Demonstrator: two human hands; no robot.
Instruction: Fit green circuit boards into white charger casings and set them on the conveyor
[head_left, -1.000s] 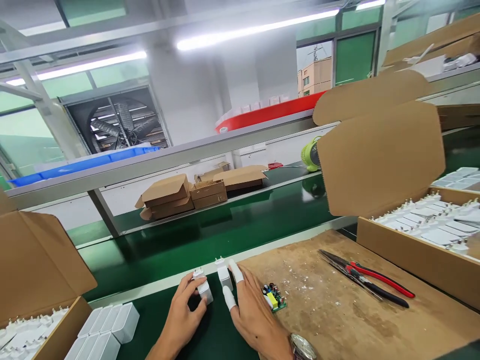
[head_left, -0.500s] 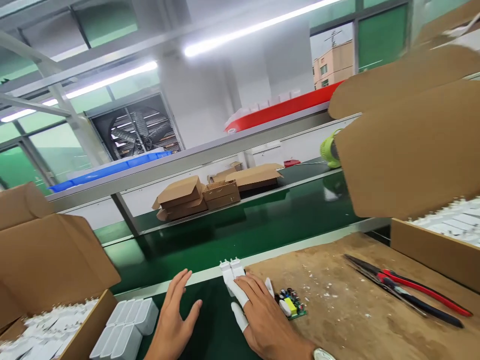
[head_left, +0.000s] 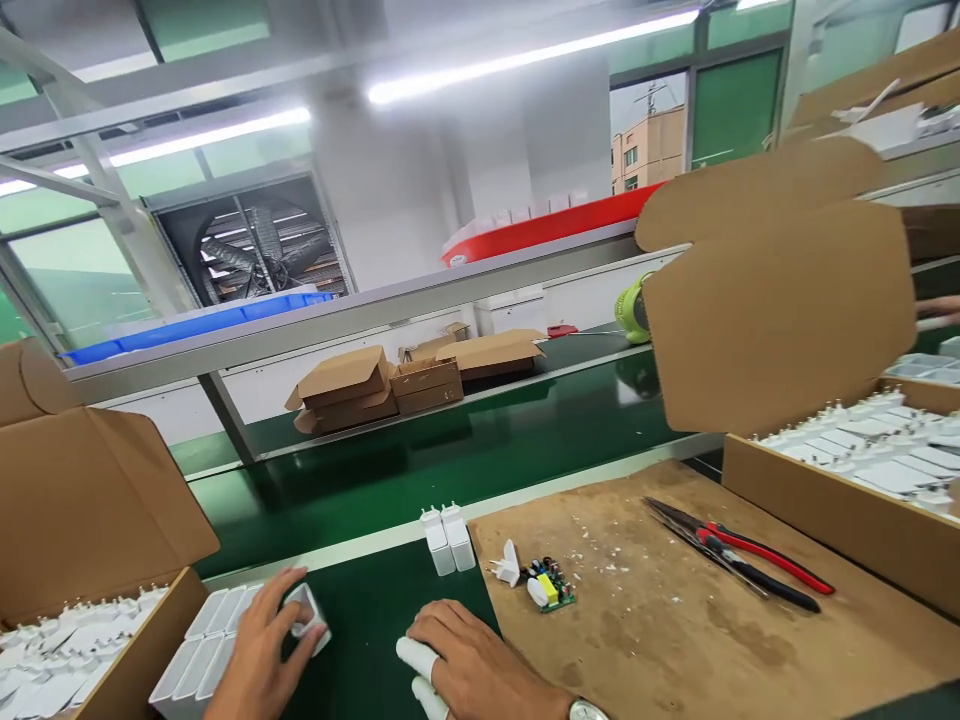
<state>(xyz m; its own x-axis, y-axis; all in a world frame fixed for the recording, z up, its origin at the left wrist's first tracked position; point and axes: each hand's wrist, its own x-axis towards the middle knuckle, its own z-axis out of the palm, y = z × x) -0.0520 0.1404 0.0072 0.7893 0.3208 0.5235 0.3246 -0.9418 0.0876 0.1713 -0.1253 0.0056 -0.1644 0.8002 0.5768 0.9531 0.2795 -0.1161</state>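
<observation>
My left hand (head_left: 259,640) has its thumb and fingers around a white open-topped plastic case (head_left: 308,617), at the right of a block of similar white cases (head_left: 196,655). Lower in the middle is my right hand (head_left: 469,660), with white finger covers on two fingers and a watch at the wrist. It is over the green mat (head_left: 367,620), fingers loosely extended and nothing seen in them. Two white plug adapters (head_left: 448,540) stand side by side beyond it. A loose white plug piece (head_left: 508,566) and a small circuit board (head_left: 551,585) lie to their right.
Red-and-black pliers (head_left: 742,560) lie on the stained brown board (head_left: 637,640). Cardboard boxes of white plug parts stand at left (head_left: 169,620) and right (head_left: 832,490). A green belt (head_left: 510,430) crosses behind. At the far right edge shows another person's hand (head_left: 937,308).
My left hand has moved left and closed on a white case. My right hand has drawn back from the two plug adapters, leaving them standing. The view has turned slightly right.
</observation>
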